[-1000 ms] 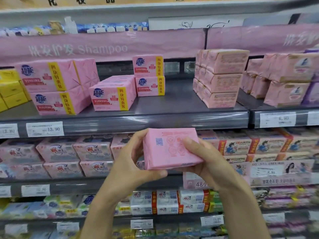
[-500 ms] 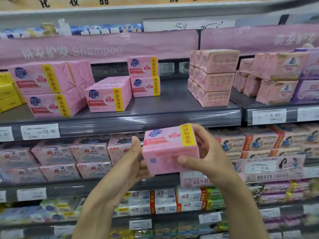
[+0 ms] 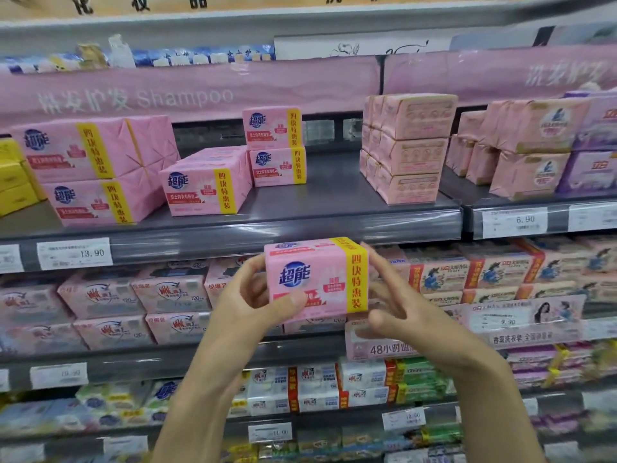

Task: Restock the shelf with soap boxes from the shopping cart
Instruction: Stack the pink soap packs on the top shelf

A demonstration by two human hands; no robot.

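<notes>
Soap box [image 3: 317, 279], pink with a blue logo and a yellow band down its right side, is held up in the air in front of the racks. Its printed face is toward the camera, and its top edge sits just below the front edge of the grey shelf [image 3: 317, 208]. The left hand [image 3: 248, 304] grips the box's left end: the thumb is curled across the lower left of the printed face and the fingers go behind the box. The right hand [image 3: 405, 312] is at the right end with its fingers spread and nearly straight, the thumb below the lower right corner. Blur hides whether its fingertips touch the box.

On the shelf, matching pink boxes stand toward the left. A left stack [image 3: 83, 175] two high is near the left edge, a single box [image 3: 203, 188] is close to the front edge, and a rear stack [image 3: 275, 145] two high is further back. Peach packs [image 3: 410, 148] are piled three high toward the right end. A price tag [image 3: 75, 253] reading 13.90 is fixed on the front edge under the left stack
</notes>
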